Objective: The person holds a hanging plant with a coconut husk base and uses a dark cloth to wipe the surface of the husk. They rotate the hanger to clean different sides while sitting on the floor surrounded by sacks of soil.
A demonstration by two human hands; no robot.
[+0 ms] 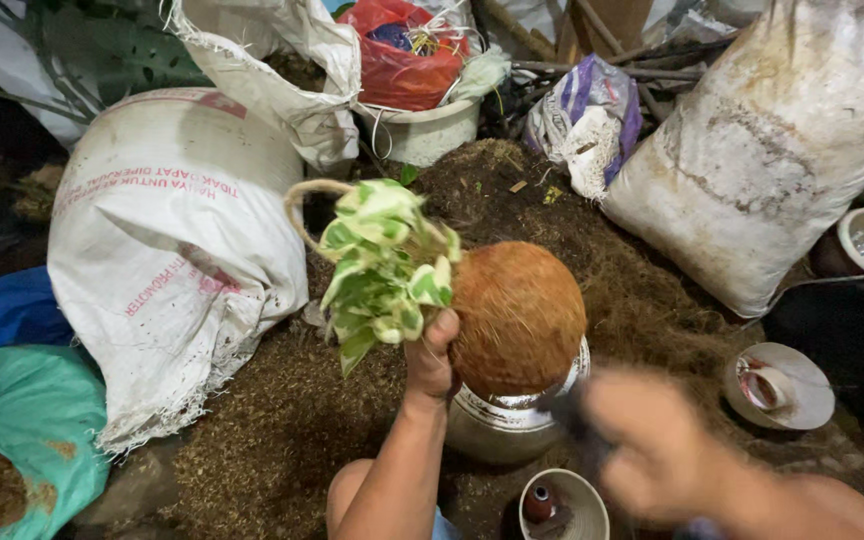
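My left hand (430, 358) grips a brown coconut-fibre ball (518, 315) with a green-and-cream leafy plant (382, 262) growing out of its left side. A loop of rope (302, 205) hangs behind the leaves. The ball rests on the mouth of a round metal pot (508, 425). My right hand (652, 450) is blurred at the lower right, just right of the pot, closed around a dark object that I cannot make out.
Loose brown fibre (272, 430) covers the ground. Large white sacks lie at left (167, 240) and right (772, 140). A white bucket (422, 130) holds a red bag. A small white cup (564, 505) sits below the pot, a white dish (780, 388) to the right, a green sack (22, 430) at lower left.
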